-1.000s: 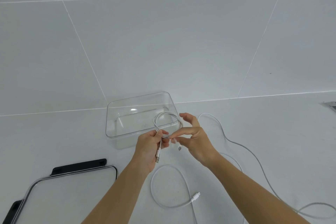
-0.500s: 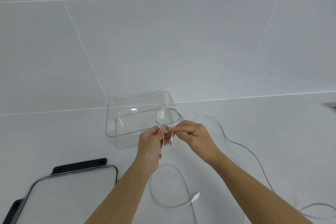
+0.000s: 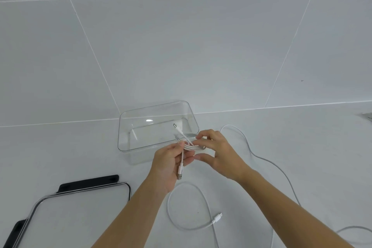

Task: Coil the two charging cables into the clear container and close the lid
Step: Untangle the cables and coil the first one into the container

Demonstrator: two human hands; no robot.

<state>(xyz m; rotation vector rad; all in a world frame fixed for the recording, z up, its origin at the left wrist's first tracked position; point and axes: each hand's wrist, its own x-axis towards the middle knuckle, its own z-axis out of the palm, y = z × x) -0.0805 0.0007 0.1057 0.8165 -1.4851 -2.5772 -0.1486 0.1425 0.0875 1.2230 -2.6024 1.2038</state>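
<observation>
A short white charging cable (image 3: 190, 146) is bundled in flat loops between both hands, just in front of the clear container (image 3: 128, 147). My left hand (image 3: 169, 164) pinches the bundle, with a USB plug dangling below and a thin plug sticking up over the container's rim. My right hand (image 3: 218, 154) holds the bundle's right side with thumb and fingers. The container looks empty, open-topped. A second, longer white cable (image 3: 203, 227) lies loose on the floor under my arms and trails off to the right. The lid (image 3: 76, 213), clear with black latches, lies at lower left.
The floor is pale grey tile with thin grout lines. A small dark object (image 3: 367, 116) peeks in at the right edge. The loose cable's long run (image 3: 267, 162) curves across the floor right of my hands.
The round loop that stood up over the container has been flattened into a tight sideways bundle between my hands. One plug end now sticks up over the container's rim.
</observation>
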